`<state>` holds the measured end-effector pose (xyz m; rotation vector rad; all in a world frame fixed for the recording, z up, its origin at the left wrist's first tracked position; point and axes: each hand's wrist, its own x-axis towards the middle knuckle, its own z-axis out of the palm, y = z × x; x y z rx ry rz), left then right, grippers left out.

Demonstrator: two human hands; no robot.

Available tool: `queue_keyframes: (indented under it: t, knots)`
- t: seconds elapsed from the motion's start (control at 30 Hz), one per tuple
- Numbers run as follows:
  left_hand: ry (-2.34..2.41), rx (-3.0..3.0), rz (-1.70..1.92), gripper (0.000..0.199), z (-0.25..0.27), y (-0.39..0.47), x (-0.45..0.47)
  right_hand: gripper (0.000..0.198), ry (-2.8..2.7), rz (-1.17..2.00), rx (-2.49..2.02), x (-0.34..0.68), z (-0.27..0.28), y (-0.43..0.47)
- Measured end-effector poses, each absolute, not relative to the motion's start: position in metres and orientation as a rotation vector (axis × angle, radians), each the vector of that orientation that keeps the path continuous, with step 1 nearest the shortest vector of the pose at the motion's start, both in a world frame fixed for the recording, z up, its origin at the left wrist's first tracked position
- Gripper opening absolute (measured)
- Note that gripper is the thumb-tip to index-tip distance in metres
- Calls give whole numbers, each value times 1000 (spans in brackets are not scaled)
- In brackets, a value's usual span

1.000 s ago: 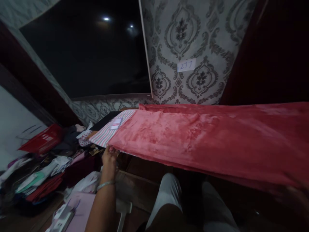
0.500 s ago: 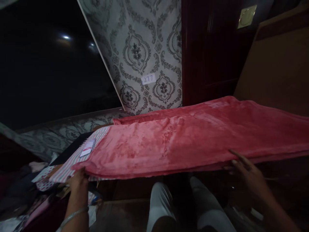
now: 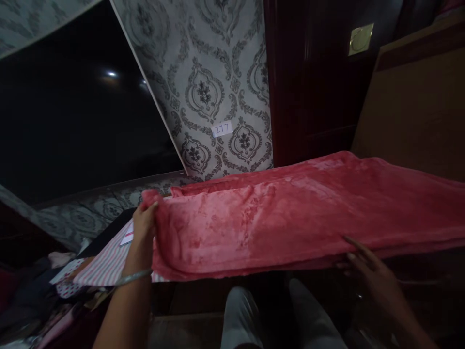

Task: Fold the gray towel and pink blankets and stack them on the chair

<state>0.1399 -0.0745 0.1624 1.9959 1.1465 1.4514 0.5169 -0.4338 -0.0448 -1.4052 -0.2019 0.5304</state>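
A pinkish-red plush blanket (image 3: pixel 276 223) lies in folded layers across the surface before me. My left hand (image 3: pixel 145 218), with a bangle on its wrist, is closed around the blanket's left end and holds that part raised and bunched. By the near edge, my right hand (image 3: pixel 366 264) has its fingers apart; one finger reaches over the blanket's edge and the others hang beside it. Beneath the left end is a striped cloth (image 3: pixel 103 264), with a pale flat item (image 3: pixel 127 236) on it, partly covered by my left arm.
A large dark screen (image 3: pixel 80 111) leans at the upper left. On the patterned wall hangs a paper label (image 3: pixel 222 128) reading 277. Dark red panelling (image 3: pixel 316 97) and a brown board (image 3: pixel 417 97) stand behind on the right. Clothes (image 3: pixel 25 286) are heaped at lower left.
My left hand has moved up and away from the near left corner, lifting the blanket's left end and drawing it inward. My right hand has stayed about where it was.
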Motion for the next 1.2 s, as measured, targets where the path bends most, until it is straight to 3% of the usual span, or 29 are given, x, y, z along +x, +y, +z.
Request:
queue_keyframes:
  t: [0.17, 0.3, 0.37, 0.43, 0.53, 0.9, 1.0, 1.1, 1.2]
  knots:
    - [930, 2145, 1220, 14, 161, -111, 265, 96, -202, 537, -1396, 517, -44, -434]
    - [806, 2304, 961, 22, 88, -164, 326, 98, -237, 541, -1372, 521, -51, -434]
    - [770, 2502, 773, 17, 45, -184, 335, 98, -247, 551, -1360, 524, -55, -435]
    - [724, 2643, 818, 9, 10, -196, 334, 98, -245, 566, -1360, 526, -58, -435]
    - [694, 2725, 1016, 23, -18, -201, 329, 100, -229, 574, -1372, 526, -60, -436]
    - [671, 2636, 1062, 22, 19, -213, 321, 102, -246, 547, -1433, 517, -40, -438]
    - [583, 2682, 1077, 24, 32, -226, 312, 102, -226, 380, -1447, 514, -32, -443]
    - [537, 2725, 940, 34, 28, -235, 306, 84, -221, 155, -1477, 507, -19, -442]
    - [548, 2741, 897, 36, 13, -238, 301, 56, -363, 166, -1498, 496, -3, -429]
